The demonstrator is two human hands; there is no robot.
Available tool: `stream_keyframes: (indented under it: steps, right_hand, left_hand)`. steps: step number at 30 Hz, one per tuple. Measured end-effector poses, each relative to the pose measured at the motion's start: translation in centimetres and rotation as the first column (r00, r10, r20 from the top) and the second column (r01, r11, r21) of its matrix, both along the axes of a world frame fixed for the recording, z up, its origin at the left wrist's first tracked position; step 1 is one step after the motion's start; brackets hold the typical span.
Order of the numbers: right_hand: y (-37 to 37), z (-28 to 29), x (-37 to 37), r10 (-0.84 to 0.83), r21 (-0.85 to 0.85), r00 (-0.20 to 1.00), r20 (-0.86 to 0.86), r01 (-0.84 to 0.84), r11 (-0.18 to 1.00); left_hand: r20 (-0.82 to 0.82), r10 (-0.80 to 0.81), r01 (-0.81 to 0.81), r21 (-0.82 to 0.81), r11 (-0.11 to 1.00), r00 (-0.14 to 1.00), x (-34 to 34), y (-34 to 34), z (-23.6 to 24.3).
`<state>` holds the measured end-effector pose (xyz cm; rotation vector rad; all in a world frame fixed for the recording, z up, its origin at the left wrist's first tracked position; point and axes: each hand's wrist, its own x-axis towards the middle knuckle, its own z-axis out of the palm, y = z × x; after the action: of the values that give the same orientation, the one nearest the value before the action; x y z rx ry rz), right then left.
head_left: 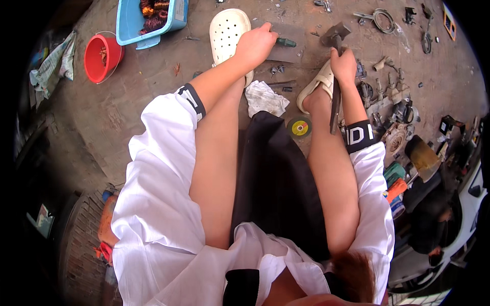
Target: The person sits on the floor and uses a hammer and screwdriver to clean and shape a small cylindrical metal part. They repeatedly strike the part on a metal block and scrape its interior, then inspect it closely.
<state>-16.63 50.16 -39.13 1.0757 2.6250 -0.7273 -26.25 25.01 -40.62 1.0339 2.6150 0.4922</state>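
Note:
My left hand (256, 45) is closed beside the cream clog on my left foot. From its fingers sticks out a short, dark green, rod-like piece (287, 43); the rest of it is hidden by the hand. Beneath the piece lies a flat grey metal plate (294, 52) on the floor. My right hand (344, 66) is wrapped round the handle of a hammer (335, 102), near its blocky metal head. The head is up by the plate's right side, and the handle's lower end hangs down in front of my right leg.
Between my feet lie a crumpled white cloth (265, 99), a dark metal bar (282, 83) and a yellow-centred grinding disc (299, 127). A blue basin (176, 15) with wound copper-coloured coils and a red bucket (97, 64) stand at the far left. Several metal parts (393, 94) crowd the right.

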Motion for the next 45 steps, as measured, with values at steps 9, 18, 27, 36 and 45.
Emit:
stream_keyframes:
  steps: [9,18,27,36,45]
  right_hand:
    - [-10.0,1.3,-7.4,0.773,-0.129,0.621,0.132,-0.762,0.634]
    - [-8.9,-1.0,-5.9,0.664,-0.245,0.747,-0.035,-0.651,0.719]
    - [-6.5,8.6,-3.8,0.316,-0.505,0.866,-0.388,-0.486,0.713]
    - [-12.5,16.9,-2.7,0.53,0.135,0.73,-0.432,-0.529,0.838]
    - [-12.9,16.4,-2.5,0.479,-0.01,0.68,-0.555,-0.581,0.814]
  left_hand:
    - [-0.36,-0.253,0.204,-0.168,0.964,0.898,-1.5,0.0,1.7]
    - [0.022,-0.273,0.226,-0.627,0.745,0.962,-3.6,2.8,3.6]
    - [0.323,-0.097,-0.015,0.326,0.945,0.941,-7.2,-2.2,8.9]
    - [0.897,0.229,-0.877,0.267,0.399,0.377,-1.8,-0.9,14.9]
    - [0.874,0.372,-0.923,0.189,0.334,0.314,-0.9,-2.3,14.5]
